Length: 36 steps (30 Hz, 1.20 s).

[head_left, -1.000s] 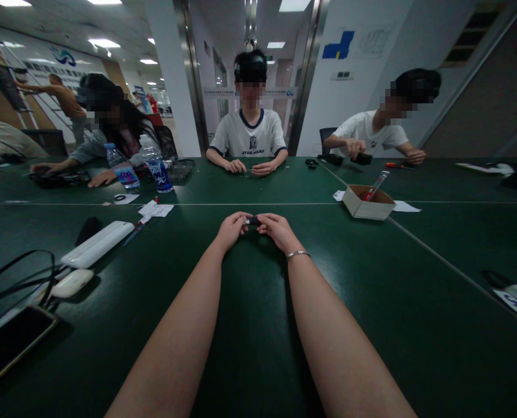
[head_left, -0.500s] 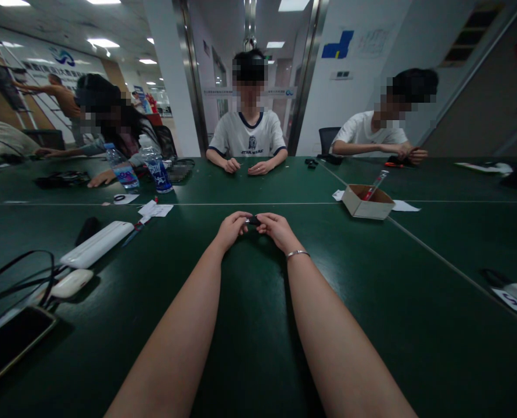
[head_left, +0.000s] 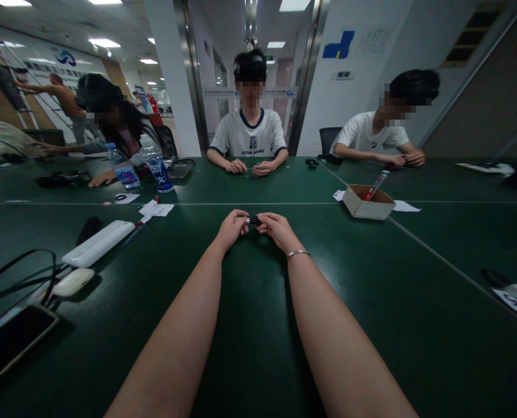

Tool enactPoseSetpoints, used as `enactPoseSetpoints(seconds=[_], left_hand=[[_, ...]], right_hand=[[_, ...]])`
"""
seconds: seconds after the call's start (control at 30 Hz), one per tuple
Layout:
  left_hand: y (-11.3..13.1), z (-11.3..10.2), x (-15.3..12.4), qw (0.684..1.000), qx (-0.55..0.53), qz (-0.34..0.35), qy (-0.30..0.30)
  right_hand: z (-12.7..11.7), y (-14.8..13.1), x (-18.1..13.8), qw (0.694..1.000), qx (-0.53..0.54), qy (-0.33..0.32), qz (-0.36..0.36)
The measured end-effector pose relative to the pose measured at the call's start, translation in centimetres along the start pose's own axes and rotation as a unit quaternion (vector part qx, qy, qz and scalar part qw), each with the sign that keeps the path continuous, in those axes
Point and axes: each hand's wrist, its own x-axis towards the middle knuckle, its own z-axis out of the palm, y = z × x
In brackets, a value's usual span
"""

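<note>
Both my forearms stretch out over the dark green table. My left hand and my right hand meet at the middle of the table, fingers pinched on a small black part with a bit of silver on its left end. The part is held just above the tabletop, between the two sets of fingertips. A thin bracelet sits on my right wrist.
An open cardboard box holding a red-tipped tool stands to the right. A white case, a white mouse-like thing, black cables and a phone lie at left. Two water bottles stand further back. Three people sit across the table.
My hands have hardly moved and stay pinched on the small part. The person at the far right has drawn both hands back to rest on the table.
</note>
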Motion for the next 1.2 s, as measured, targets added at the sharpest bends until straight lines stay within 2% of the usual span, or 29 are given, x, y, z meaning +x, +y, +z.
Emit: enactPoseSetpoints(seconds=[0.37, 0.53, 0.7, 0.87, 1.07, 1.13, 1.2], left_hand=[[0.9, 0.3, -0.3, 1.000, 0.000, -0.019, 0.001], [-0.5, -0.1, 0.0, 1.000, 0.014, 0.016, 0.017], [-1.9, -0.3, 0.3, 0.995, 0.083, 0.045, 0.023], [-1.3, 0.2, -0.7, 0.989, 0.143, 0.041, 0.009], [0.9, 2.0, -4.6, 0.985, 0.159, 0.062, -0.038], [1.6, 2.9, -6.0, 0.980, 0.173, 0.083, -0.056], [2.2, 3.7, -7.5, 0.974, 0.191, 0.090, -0.079]], right_hand=[[-0.2, 0.4, 0.3, 1.000, 0.007, -0.005, -0.005], [-0.3, 1.0, 0.6, 0.994, -0.092, -0.041, -0.036], [0.2, 2.1, 0.7, 0.959, -0.272, -0.030, -0.079], [0.6, 1.3, -0.7, 0.918, -0.384, -0.024, -0.098], [0.1, -1.6, -4.9, 0.816, -0.545, -0.021, -0.190], [-0.4, -1.9, -6.8, 0.810, -0.557, -0.036, -0.179], [-1.1, -1.9, -8.7, 0.832, -0.533, -0.035, -0.147]])
